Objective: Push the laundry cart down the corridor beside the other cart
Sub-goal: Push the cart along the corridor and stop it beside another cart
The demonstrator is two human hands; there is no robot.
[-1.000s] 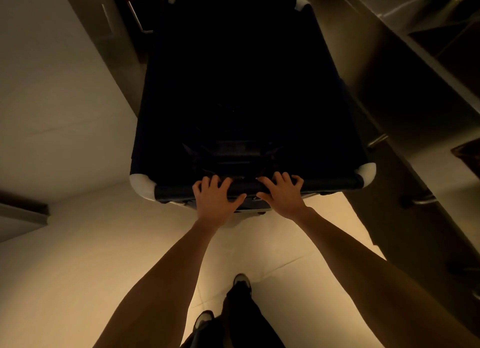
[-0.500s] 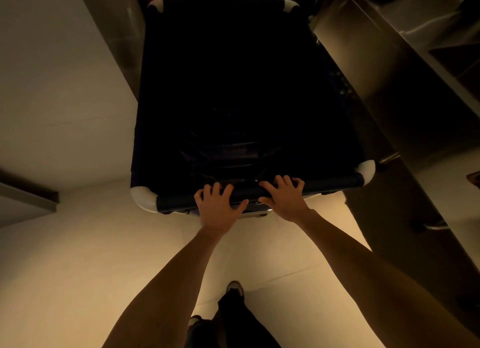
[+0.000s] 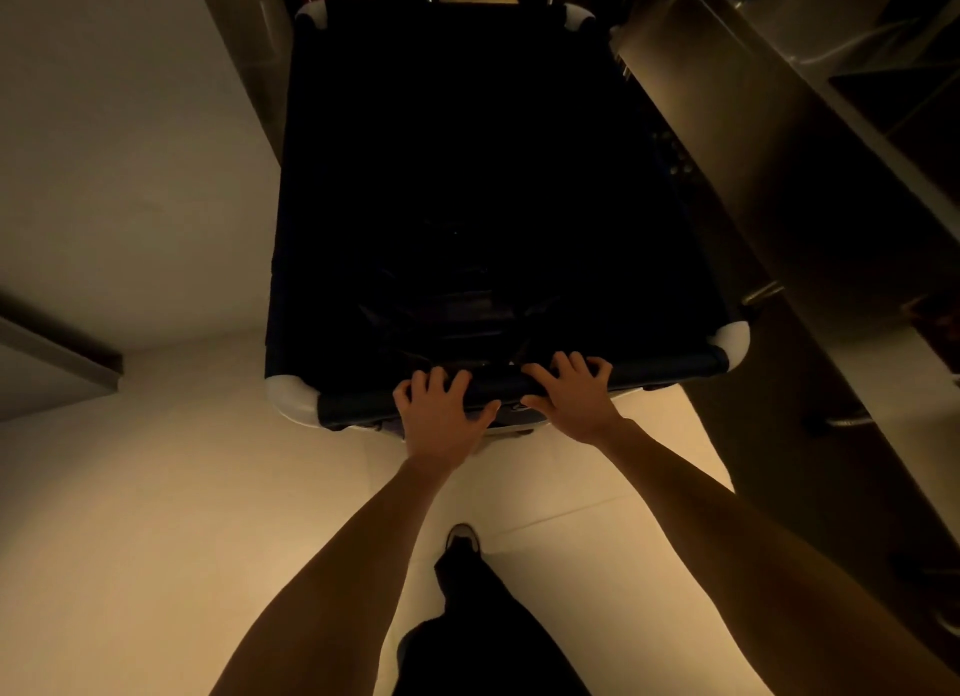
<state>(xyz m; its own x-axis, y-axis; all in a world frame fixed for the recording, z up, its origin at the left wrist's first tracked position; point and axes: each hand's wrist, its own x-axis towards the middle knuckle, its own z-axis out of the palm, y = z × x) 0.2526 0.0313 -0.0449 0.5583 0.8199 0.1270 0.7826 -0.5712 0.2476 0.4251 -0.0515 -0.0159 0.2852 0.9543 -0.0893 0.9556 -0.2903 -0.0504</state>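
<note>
Both hands sit side by side on the near rail point(image 3: 519, 388) of the laundry cart point(image 3: 488, 186): the left hand point(image 3: 441, 414) and right hand point(image 3: 571, 399) each have fingers curled over the top of the bar, thumbs beneath, a placement judged to suit steady forward pushing and steering. The dark cart stands centre, pointing far down the corridor, between the pale wall point(image 3: 130, 149) at left and a steel-faced unit point(image 3: 769, 186) just beside it at right. Whether that is the other cart cannot be told.
</note>
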